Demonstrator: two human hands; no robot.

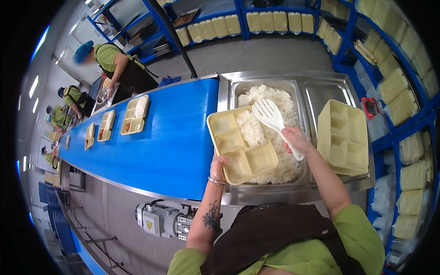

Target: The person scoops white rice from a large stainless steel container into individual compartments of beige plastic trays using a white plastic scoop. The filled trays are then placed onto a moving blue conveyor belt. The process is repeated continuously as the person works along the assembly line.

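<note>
My left hand (pixel 219 167), in a clear glove, grips the lower left edge of a cream compartment tray (pixel 227 139). The tray is tilted over a steel pan (pixel 300 177) full of cooked rice (pixel 284 172). White rice fills one long compartment of the tray; its other compartments look bare. My right hand (pixel 295 140), also gloved, is closed round the handle of a white slotted serving spoon (pixel 270 113). The spoon's head lies over the upper right edge of the tray, beside the rice in it.
A stack of cream trays (pixel 325 137) stands right of the pan, by a second steel well (pixel 327 91). On the left runs a blue conveyor belt (pixel 178 133) carrying several filled trays (pixel 135 114). Co-workers (pixel 110 64) stand along its far side. Blue shelves (pixel 339 59) hold wrapped tray stacks.
</note>
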